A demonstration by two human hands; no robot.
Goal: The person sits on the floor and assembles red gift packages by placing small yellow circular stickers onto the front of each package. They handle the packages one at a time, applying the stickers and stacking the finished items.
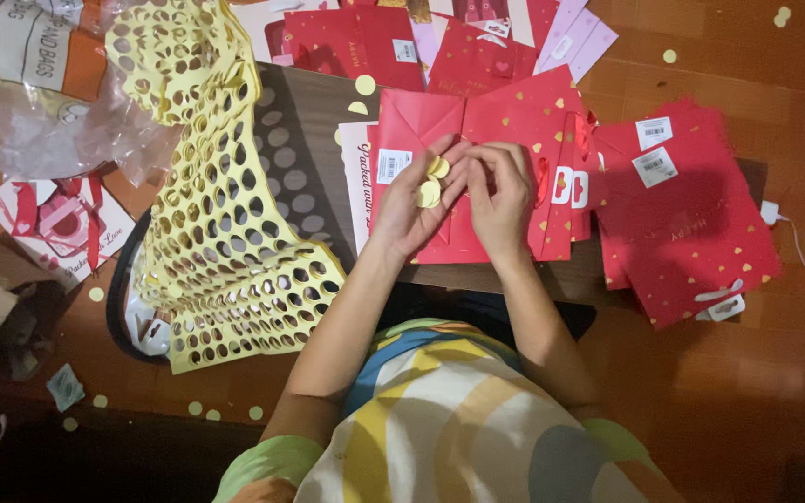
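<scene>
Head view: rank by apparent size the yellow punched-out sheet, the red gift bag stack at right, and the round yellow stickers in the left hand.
1. Yellow punched-out sheet, largest, though it lies crumpled.
2. Red gift bag stack.
3. Round yellow stickers in the left hand, by far the smallest.

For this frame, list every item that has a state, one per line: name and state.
Left hand: palm up, holding small yellow round stickers.
Right hand: fingertips pinched at the stickers.
Red gift bag: folded flat under the hands.
Stack of red bags: flat, fanned out.
Yellow backing sheets: full of punched holes, draped.
Plastic wrapper: crumpled, open.
</scene>
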